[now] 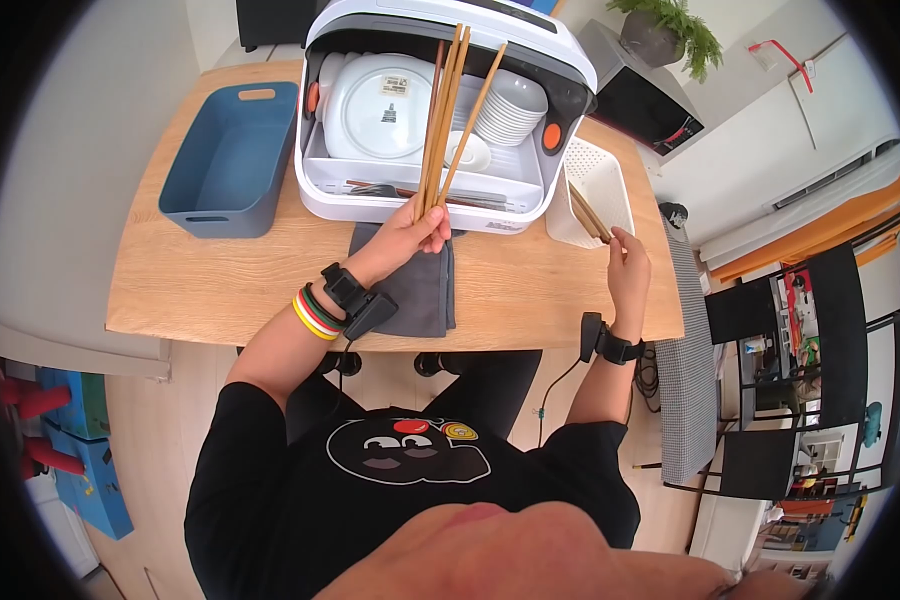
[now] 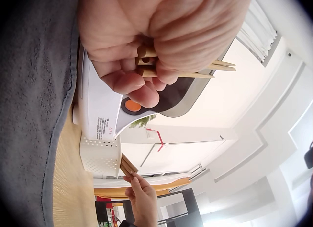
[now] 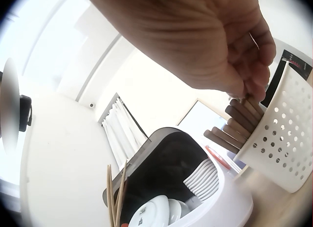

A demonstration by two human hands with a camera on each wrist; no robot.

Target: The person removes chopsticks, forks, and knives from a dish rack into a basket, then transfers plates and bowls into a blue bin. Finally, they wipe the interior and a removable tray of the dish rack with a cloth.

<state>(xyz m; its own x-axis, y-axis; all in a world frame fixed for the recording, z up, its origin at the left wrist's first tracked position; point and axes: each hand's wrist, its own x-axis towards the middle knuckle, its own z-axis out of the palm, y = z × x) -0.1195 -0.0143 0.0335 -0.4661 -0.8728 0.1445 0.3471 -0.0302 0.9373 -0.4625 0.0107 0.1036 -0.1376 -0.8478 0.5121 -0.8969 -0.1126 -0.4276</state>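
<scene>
My left hand [image 1: 402, 245] grips a bundle of several wooden chopsticks [image 1: 440, 125], upright in front of the white dish box [image 1: 320, 203]. One chopstick leans apart from the others, to the right. In the left wrist view their blunt ends [image 2: 146, 70] poke out of the curled fingers. At the right, my right hand [image 1: 628, 275] pinches at the end of chopsticks that stick out of a white perforated basket [image 3: 288, 134]. Several brown chopsticks [image 3: 230, 134] lean over its rim beside the fingertips; how many are pinched I cannot tell.
The dish box stands with its lid raised, holding white plates [image 1: 375, 115], stacked bowls [image 1: 510, 105] and cutlery [image 1: 375, 190] in a front tray. A blue bin [image 1: 232, 225] sits at the left. Below the left hand lies a folded grey cloth [image 1: 420, 300] at the table's [image 1: 220, 290] front edge.
</scene>
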